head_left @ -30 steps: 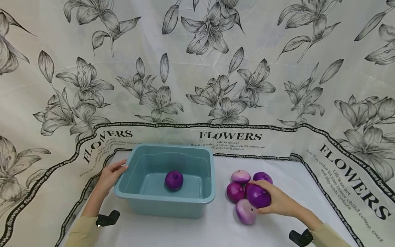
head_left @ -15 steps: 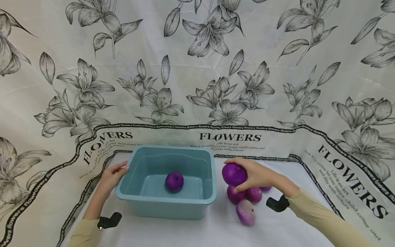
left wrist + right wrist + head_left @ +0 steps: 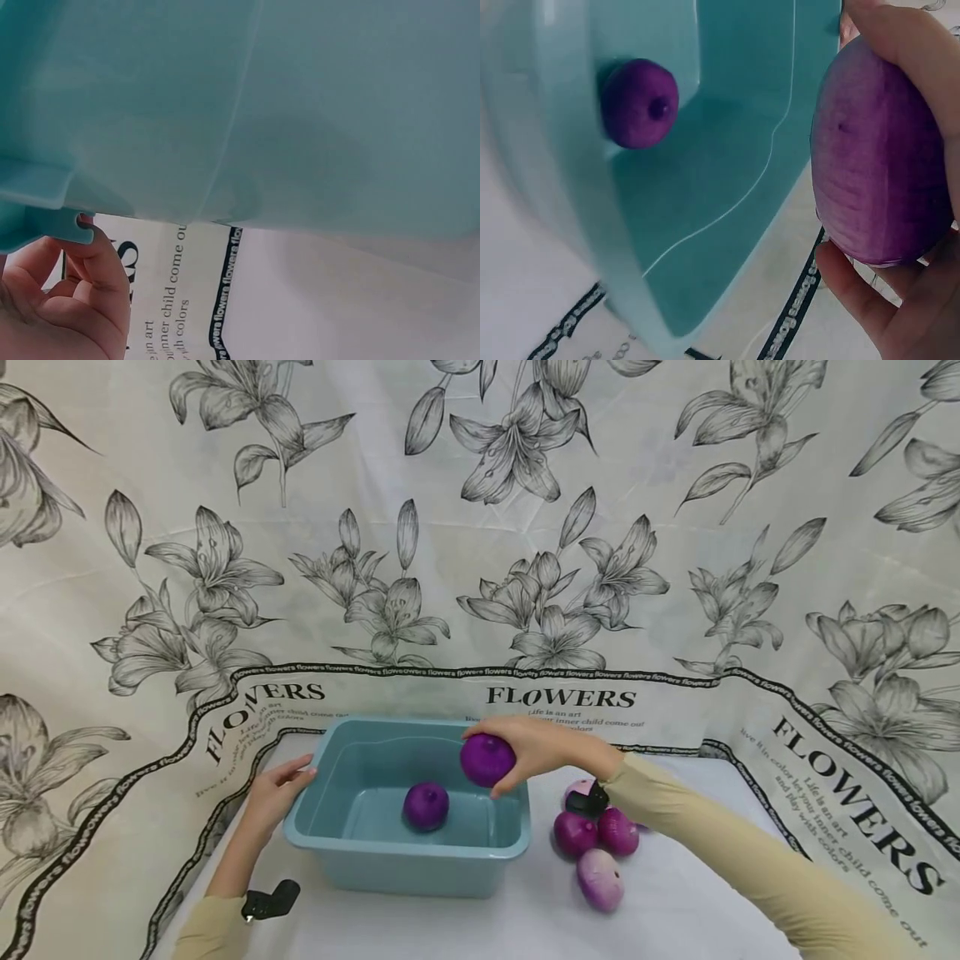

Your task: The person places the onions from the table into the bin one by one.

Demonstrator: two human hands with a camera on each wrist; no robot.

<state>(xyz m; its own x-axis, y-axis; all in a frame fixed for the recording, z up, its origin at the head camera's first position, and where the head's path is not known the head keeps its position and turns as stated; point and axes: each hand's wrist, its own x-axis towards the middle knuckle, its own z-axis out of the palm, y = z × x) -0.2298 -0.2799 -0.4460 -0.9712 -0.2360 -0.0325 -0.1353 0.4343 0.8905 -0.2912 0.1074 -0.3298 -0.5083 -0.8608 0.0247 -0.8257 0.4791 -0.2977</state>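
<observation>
Fingers (image 3: 480,732) on onion (image 3: 487,760), white tabletop (image 3: 675,910), floral backdrop (image 3: 480,527)

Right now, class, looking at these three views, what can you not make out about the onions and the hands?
- Onions on the table: head view, the right sleeve covers the rear ones, so their count is unsure.
- Left hand: left wrist view, cut off by the frame edge; the tub fills the view.
- Held onion: right wrist view, its far side is behind the right hand.

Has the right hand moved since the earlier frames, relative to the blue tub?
Yes. The right hand, gripping a purple onion, has moved leftward from the onion pile to above the blue tub.
</observation>
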